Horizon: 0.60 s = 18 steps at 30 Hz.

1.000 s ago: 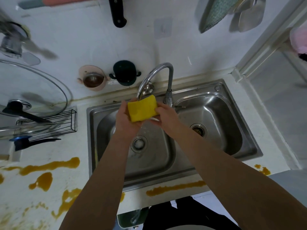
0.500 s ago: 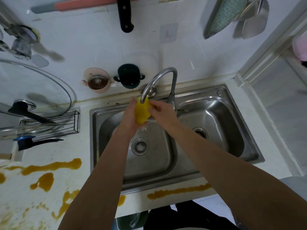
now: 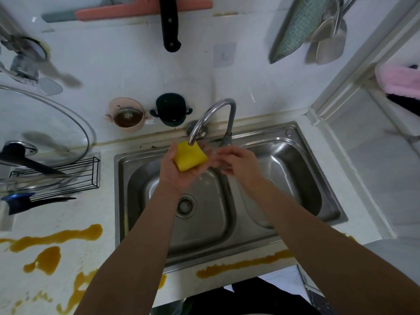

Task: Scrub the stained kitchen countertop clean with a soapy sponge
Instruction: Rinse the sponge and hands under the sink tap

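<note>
A yellow sponge (image 3: 189, 157) lies in the palm of my left hand (image 3: 179, 171), right under the spout of the curved tap (image 3: 211, 114), above the left basin of the steel double sink (image 3: 293, 142). My left thumb and fingers cup its sides. Just to the right, my right hand (image 3: 236, 159) hovers off the sponge with its fingers loose and blurred, holding nothing. Brown-orange stains (image 3: 56, 237) streak the white countertop (image 3: 68, 212) left of the sink, and another stain (image 3: 243, 264) runs along the counter's front edge.
A wire rack (image 3: 68, 176) with glass lids and dark-handled utensils stands at the left. Two small cups (image 3: 172, 110) hang on the wall behind the tap. A knife (image 3: 169, 23), a cloth and metal spatulas (image 3: 329, 35) hang higher up.
Both hands were squeezing the folded sponge under the tap; now my right hand has let go and moved right, and the sponge lies unfolded in my left palm.
</note>
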Each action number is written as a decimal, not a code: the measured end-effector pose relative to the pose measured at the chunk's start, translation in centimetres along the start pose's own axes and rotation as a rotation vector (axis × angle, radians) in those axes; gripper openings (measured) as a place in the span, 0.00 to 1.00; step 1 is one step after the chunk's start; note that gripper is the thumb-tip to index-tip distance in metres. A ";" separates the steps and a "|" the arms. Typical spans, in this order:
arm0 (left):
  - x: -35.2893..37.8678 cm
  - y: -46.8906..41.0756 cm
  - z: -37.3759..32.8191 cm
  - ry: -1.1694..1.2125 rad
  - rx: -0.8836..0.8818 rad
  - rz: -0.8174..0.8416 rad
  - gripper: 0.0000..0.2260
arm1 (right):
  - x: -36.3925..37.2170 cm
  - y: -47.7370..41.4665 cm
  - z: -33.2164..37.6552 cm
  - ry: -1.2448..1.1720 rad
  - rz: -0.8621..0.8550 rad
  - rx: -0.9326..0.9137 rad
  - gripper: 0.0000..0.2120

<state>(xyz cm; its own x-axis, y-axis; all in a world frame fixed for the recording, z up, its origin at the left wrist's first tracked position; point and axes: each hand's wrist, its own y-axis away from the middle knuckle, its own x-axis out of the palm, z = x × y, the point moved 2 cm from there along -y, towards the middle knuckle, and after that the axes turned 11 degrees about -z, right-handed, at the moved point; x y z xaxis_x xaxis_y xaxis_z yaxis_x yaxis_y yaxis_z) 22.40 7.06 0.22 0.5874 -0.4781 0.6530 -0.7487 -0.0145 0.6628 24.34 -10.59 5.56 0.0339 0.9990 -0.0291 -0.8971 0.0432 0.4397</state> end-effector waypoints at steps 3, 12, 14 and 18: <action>-0.2 -0.2 0.0 0.125 -0.036 0.042 0.39 | -3.5 -0.4 -2.0 0.026 -0.156 0.086 0.08; 3.2 -1.9 0.0 0.109 -0.039 0.007 0.35 | -8.0 -4.5 -6.5 0.295 -0.155 0.341 0.04; 3.5 -1.7 -0.3 0.124 -0.027 -0.001 0.33 | -7.2 -5.7 -6.2 0.325 -0.076 0.365 0.04; 2.4 -0.6 -0.7 0.137 0.015 -0.043 0.26 | -5.5 -8.4 -5.8 0.260 -0.056 0.409 0.05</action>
<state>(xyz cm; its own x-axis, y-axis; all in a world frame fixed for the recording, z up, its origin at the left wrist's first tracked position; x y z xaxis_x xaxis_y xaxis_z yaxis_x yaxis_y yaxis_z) 24.48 6.58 1.63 0.6549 -0.3528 0.6683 -0.7256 -0.0466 0.6865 29.11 -16.48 -3.20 -0.0805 0.9615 -0.2627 -0.6490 0.1495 0.7460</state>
